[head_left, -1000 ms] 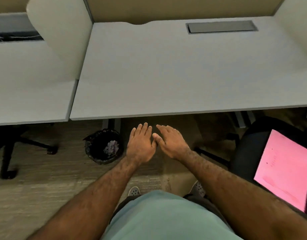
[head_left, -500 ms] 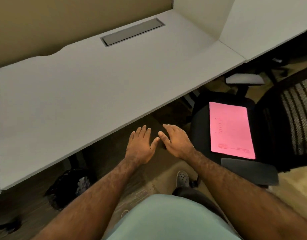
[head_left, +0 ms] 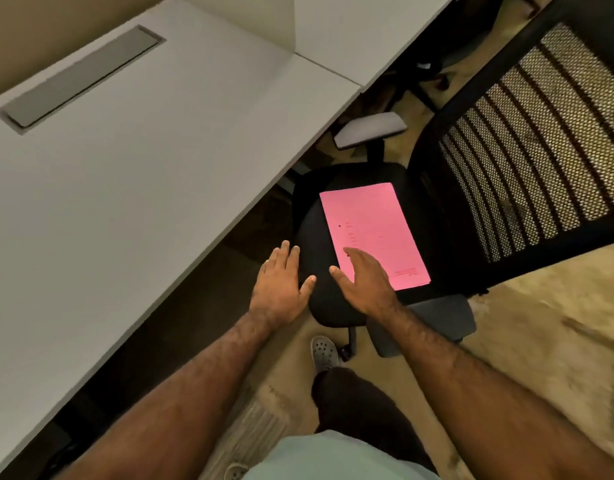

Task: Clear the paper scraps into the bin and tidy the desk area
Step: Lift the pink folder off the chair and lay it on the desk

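A pink sheet of paper [head_left: 374,230] lies flat on the black seat of an office chair [head_left: 319,244] to the right of the white desk [head_left: 125,188]. My right hand [head_left: 364,282] hovers open, palm down, over the near left corner of the pink sheet. My left hand [head_left: 281,285] is open too, fingers spread, just left of the seat's front edge. Neither hand holds anything. The bin is out of view.
The chair's black mesh backrest [head_left: 527,140] fills the upper right, with grey armrests [head_left: 371,128] beyond and below the seat. A grey cable hatch [head_left: 80,74] is set into the desk top. A second desk [head_left: 361,32] adjoins at the back. My shoe [head_left: 323,351] rests on the beige carpet.
My view has swung right from the desk and the bin beneath it to the chair. Both hands moved with it, and the right hand now reaches over the pink sheet.
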A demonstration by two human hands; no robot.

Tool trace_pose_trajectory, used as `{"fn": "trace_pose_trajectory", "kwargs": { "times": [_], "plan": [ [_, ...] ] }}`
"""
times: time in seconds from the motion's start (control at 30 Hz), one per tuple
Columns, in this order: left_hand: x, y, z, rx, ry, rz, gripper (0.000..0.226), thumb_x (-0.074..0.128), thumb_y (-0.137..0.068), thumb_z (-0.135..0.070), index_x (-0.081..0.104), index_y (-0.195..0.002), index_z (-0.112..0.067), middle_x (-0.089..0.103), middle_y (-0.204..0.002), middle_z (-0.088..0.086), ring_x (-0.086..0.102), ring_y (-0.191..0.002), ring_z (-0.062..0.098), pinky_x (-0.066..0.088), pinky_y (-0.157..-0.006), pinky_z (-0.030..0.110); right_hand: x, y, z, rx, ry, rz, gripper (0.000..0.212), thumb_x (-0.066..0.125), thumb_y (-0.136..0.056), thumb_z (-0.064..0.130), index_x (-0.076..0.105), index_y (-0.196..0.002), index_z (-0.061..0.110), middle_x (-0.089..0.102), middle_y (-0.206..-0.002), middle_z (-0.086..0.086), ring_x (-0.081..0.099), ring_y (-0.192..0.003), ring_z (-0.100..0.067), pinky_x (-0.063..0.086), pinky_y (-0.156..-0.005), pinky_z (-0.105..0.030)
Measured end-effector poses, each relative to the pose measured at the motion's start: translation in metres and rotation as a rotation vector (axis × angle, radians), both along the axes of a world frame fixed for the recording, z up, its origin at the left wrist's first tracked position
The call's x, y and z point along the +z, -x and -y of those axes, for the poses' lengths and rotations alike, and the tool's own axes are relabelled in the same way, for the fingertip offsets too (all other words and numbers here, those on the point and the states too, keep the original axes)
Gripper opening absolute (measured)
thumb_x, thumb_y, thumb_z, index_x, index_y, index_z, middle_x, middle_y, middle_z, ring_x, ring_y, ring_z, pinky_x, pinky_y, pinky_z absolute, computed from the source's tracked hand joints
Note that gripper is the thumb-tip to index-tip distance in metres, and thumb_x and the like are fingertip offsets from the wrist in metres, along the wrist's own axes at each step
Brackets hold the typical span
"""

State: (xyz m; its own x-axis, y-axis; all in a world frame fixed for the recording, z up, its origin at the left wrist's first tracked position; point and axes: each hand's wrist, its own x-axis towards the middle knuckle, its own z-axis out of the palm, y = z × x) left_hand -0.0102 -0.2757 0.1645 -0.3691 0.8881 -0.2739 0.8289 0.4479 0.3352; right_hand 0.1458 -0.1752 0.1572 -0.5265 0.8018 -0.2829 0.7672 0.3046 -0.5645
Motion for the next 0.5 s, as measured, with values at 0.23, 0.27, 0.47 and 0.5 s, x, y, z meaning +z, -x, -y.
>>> {"fn": "trace_pose_trajectory", "kwargs": {
  "times": [0.23, 0.27, 0.47, 0.5],
  "plan": [
    [-0.039, -0.013, -0.086, -0.074, 0.082, -0.027, 0.079, 0.045, -0.095, -0.048, 0.003, -0.154, -0.014, 0.004, -0.163, 0.006, 0.004, -0.149, 0.025, 0.006, -0.120, 0.040, -0.033, -0.021, -0.087, -0.248, 0.187, 0.023, 0.060, 0.061, -0.090, 0.045, 0.043, -0.141, 0.021, 0.044, -0.148, -0.003, 0.043, -0.133, -0.025, 0.037, -0.107, -0.042],
    [-0.045, -0.014, -0.097, -0.069, 0.088, 0.005, 0.080, 0.047, -0.095, -0.046, 0.005, -0.154, -0.014, 0.005, -0.163, 0.006, 0.005, -0.149, 0.025, 0.006, -0.120, 0.040, -0.038, -0.023, -0.099, -0.277, 0.200, 0.022, 0.060, 0.062, -0.090, 0.045, 0.043, -0.141, 0.021, 0.044, -0.147, -0.003, 0.044, -0.133, -0.025, 0.038, -0.107, -0.042],
    [-0.088, -0.015, -0.153, 0.029, 0.047, 0.268, 0.063, 0.057, -0.089, -0.040, 0.034, -0.142, -0.015, 0.047, -0.141, 0.008, 0.046, -0.129, 0.028, 0.036, -0.111, 0.044, -0.080, -0.043, -0.154, -0.435, 0.299, 0.032, 0.062, 0.064, -0.089, 0.041, 0.042, -0.142, 0.018, 0.046, -0.146, -0.008, 0.046, -0.130, -0.028, 0.041, -0.103, -0.039],
    [-0.097, -0.015, -0.161, 0.033, 0.046, 0.259, 0.056, 0.057, -0.086, -0.042, 0.040, -0.134, -0.019, 0.055, -0.129, 0.005, 0.054, -0.118, 0.026, 0.043, -0.104, 0.047, -0.089, -0.047, -0.162, -0.459, 0.320, 0.034, 0.063, 0.065, -0.089, 0.042, 0.042, -0.142, 0.018, 0.045, -0.146, -0.008, 0.046, -0.130, -0.028, 0.041, -0.103, -0.039]
  ]
}}
